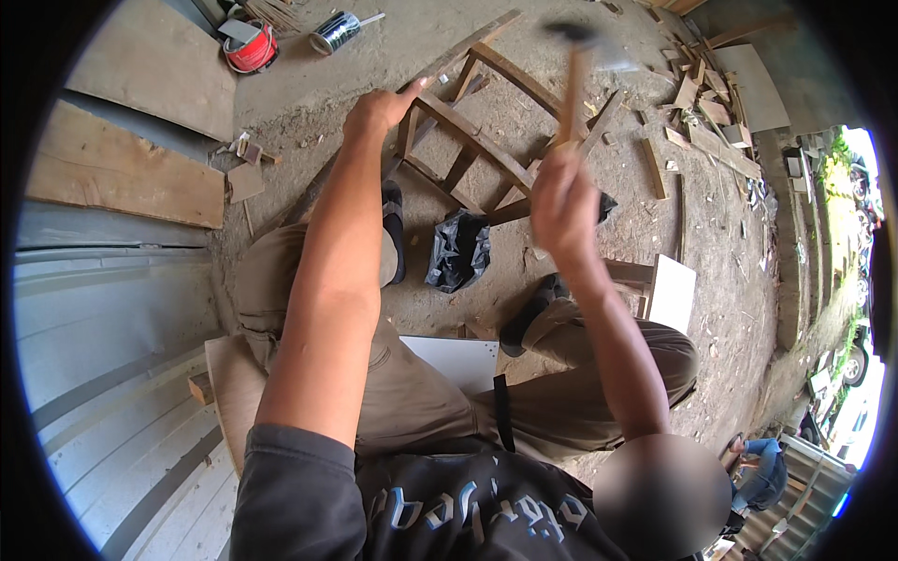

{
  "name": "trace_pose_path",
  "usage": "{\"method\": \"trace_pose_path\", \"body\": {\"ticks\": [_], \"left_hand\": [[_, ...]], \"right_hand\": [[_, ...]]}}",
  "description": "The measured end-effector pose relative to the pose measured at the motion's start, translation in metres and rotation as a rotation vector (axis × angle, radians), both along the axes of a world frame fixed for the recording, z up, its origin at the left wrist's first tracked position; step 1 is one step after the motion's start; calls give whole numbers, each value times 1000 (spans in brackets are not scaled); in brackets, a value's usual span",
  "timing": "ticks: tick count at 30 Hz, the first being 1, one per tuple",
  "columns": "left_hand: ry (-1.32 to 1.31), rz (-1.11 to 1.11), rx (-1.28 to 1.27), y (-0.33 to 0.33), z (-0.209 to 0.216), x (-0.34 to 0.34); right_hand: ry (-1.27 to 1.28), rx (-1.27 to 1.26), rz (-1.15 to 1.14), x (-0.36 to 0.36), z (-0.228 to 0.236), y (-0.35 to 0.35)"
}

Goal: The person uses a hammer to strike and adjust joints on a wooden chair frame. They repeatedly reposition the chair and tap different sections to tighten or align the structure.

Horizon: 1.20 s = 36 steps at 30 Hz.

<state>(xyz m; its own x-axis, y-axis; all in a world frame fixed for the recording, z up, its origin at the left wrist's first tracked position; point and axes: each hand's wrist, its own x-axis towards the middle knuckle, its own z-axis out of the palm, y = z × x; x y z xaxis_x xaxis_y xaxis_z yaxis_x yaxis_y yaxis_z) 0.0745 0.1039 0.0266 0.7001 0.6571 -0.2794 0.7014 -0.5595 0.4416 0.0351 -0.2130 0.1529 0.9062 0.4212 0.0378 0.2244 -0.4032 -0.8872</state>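
A wooden frame (486, 140) of nailed slats lies on the dirt floor in front of me. My left hand (379, 110) rests on its near left corner, fingers curled over a slat. My right hand (561, 201) is raised and closed around the wooden handle of a hammer (572, 79). The hammer's dark head is blurred, high above the frame. I sit low with both knees bent, in tan trousers and dark shoes.
A black plastic bag (458, 251) lies between my feet. A white board (672, 292) stands at my right. Wood offcuts (702, 107) litter the far right. A red bucket (251, 47) and a tin can (334, 32) sit far left. Planks (122, 168) lie on the left.
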Motion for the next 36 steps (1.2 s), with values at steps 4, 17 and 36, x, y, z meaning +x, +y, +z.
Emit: {"method": "trace_pose_path", "body": {"ticks": [4,17,36], "left_hand": [[8,-2,5,3,5,-6],[-22,50,-36,0,6,-11],[95,-8,-116,-2,24,-2]], "right_hand": [[43,-459,168,-5,-6,-18],[138,-105,47,-8,35,4],[220,-354,76,0,12,-13]]}}
